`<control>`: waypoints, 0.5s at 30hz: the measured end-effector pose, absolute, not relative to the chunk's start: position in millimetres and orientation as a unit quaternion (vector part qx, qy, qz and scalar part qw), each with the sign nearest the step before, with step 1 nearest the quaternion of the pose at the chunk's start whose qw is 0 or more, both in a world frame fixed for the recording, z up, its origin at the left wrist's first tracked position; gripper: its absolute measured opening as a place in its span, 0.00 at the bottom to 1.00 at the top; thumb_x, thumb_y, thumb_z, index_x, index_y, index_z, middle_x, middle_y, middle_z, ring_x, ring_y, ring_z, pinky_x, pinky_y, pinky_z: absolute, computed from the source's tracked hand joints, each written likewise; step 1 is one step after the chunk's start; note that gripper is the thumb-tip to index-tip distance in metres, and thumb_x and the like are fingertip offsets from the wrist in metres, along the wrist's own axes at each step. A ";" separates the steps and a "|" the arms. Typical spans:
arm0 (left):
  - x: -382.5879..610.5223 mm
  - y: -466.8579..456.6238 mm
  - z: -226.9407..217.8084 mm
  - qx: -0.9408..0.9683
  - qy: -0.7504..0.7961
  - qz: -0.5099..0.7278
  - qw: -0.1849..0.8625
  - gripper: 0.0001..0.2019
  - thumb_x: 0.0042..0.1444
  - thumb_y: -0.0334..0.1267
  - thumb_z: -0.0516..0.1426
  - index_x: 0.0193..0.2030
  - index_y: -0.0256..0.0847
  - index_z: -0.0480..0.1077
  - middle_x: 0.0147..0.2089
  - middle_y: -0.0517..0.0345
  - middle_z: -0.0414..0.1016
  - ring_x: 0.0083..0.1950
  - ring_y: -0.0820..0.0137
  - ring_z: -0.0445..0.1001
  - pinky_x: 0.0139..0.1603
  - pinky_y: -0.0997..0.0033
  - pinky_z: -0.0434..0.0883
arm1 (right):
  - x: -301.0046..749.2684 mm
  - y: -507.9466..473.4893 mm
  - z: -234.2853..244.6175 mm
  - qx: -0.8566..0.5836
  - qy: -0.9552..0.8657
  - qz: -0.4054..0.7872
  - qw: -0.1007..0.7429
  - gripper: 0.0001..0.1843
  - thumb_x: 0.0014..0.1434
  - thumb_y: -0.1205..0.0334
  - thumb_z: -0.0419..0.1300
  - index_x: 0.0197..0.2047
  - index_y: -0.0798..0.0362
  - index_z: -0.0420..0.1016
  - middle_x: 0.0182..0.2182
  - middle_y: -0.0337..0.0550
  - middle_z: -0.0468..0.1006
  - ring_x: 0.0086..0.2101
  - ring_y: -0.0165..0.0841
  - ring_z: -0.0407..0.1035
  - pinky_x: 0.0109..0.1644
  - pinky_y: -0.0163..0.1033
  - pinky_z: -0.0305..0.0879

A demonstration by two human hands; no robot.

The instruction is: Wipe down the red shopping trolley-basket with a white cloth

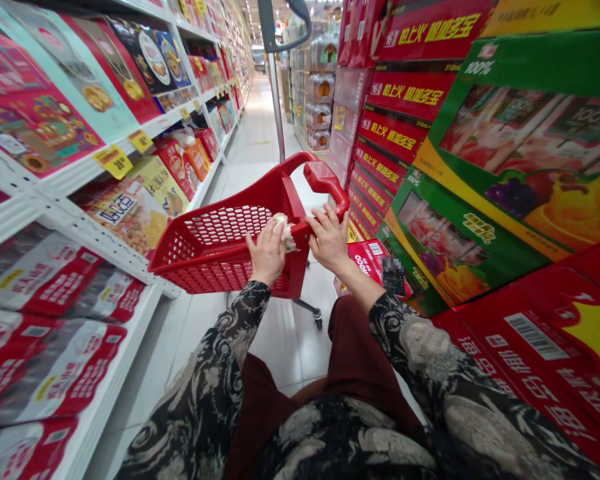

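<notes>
A red plastic shopping cart (220, 230) with a perforated basket stands in front of me, its basket pointing left. My left hand (268, 252) presses a crumpled white cloth (281, 227) against the basket's near upper rim, with the fingers closed over it. Just to its right, my right hand (327, 239) grips the red frame below the curved red handle (325, 180). Part of the cloth is hidden under the left fingers. The inside of the basket shows only in part.
Shelves of boxed snacks (145, 193) with yellow price tags line the left side. Stacked red drink cartons (405, 97) and green juice cartons (480, 220) rise close on the right. A grey metal pole (276, 107) stands behind the cart. The tiled aisle (265, 107) runs ahead.
</notes>
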State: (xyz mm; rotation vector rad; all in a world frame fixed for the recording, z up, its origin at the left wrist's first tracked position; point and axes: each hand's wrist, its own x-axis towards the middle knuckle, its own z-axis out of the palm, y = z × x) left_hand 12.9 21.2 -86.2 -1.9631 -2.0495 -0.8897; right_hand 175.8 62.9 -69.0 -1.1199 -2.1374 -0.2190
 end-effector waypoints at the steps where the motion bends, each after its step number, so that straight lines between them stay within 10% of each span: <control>1: 4.0 19.3 -90.9 -0.643 -0.700 -0.301 0.082 0.23 0.58 0.35 0.47 0.60 0.43 0.60 0.65 0.48 0.59 0.62 0.60 0.62 0.67 0.42 0.40 | 176.6 63.9 -69.4 -0.431 -0.826 -0.083 0.354 0.23 0.56 0.65 0.51 0.55 0.50 0.67 0.57 0.46 0.66 0.63 0.43 0.47 0.65 0.61 0.25; 15: 28.6 26.5 -79.1 -0.671 -0.681 -0.282 0.078 0.24 0.58 0.34 0.46 0.62 0.43 0.58 0.66 0.49 0.57 0.65 0.62 0.58 0.67 0.42 0.40 | 185.2 84.8 -75.1 -0.426 -0.813 -0.089 0.387 0.20 0.53 0.66 0.50 0.49 0.49 0.71 0.53 0.45 0.71 0.62 0.42 0.51 0.65 0.62 0.26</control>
